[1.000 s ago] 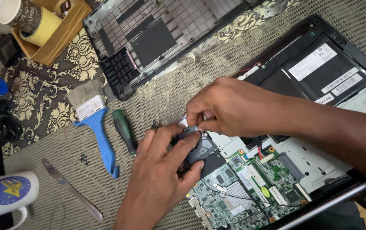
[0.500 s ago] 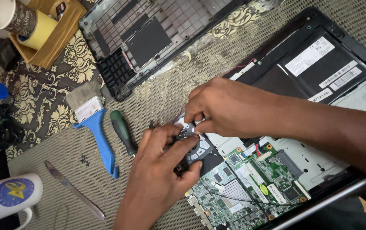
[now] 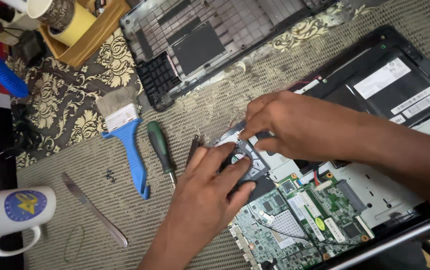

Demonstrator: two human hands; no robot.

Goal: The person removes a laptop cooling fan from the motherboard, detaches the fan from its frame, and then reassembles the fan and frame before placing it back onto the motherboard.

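Small black cooling fan point(image 3: 245, 161) sits at the near-left corner of the opened laptop base point(image 3: 375, 200), just above the green circuit board point(image 3: 300, 220). Left hand point(image 3: 205, 200) lies over the fan from below, fingers spread and pressing on its housing, not wrapped round it. Right hand point(image 3: 295, 127) comes in from the right, thumb and forefinger pinched together at the fan's top edge; what they pinch is too small to tell. Black battery panel point(image 3: 385, 90) with white labels fills the far part of the base. Left of the fan on the woven bench mat point(image 3: 210, 110): green-handled screwdriver point(image 3: 160, 147), then blue-handled brush point(image 3: 127, 135), a few tiny screws point(image 3: 110, 175) beside it, a metal blade tool point(image 3: 95, 210) nearer the edge. White mug point(image 3: 10, 215) at the near-left corner. Detached laptop cover point(image 3: 200, 45) lies at the far side, well apart from the hands. Tape roll point(image 3: 77, 25) in a wooden tray point(image 3: 100, 35) top left.
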